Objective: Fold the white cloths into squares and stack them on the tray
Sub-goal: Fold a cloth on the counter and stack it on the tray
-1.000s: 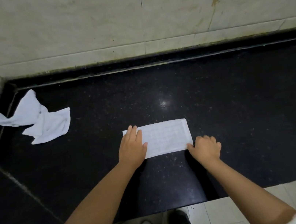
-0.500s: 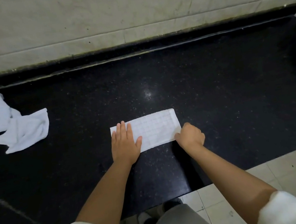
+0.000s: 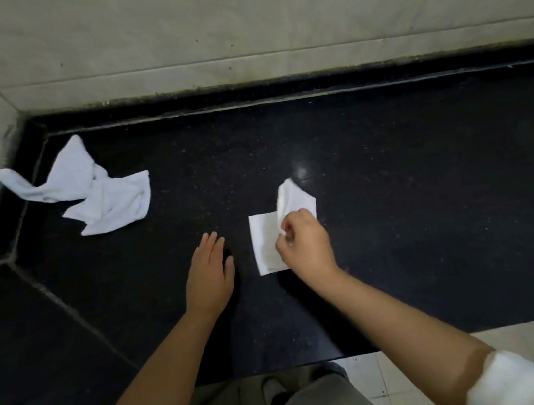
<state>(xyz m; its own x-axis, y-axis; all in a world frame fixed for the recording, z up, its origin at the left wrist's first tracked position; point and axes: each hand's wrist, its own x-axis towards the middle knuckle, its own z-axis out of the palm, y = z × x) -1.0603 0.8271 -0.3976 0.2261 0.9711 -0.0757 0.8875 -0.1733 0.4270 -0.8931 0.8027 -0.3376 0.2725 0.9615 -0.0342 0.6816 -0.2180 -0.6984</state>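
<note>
On black worktop (image 3: 399,217) | cloths: two white | folded cloth (image 3: 265,244) centre, right end lifted in right hand (image 3: 303,249) pinch grip | crumpled cloth (image 3: 98,196) far left corner | left hand (image 3: 208,273) flat, fingers spread, holding nothing, just beside folded cloth

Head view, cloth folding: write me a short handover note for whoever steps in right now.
Right hand: pinching the right end of the half-folded cloth, lifted and coming over toward the left.
Left hand: open, flat on the black counter, off the cloth.
Crumpled cloth: unfolded, far left near the corner.
Done: long fold made. Left: finish this square, fold the other, stack both. No tray in view.
</note>
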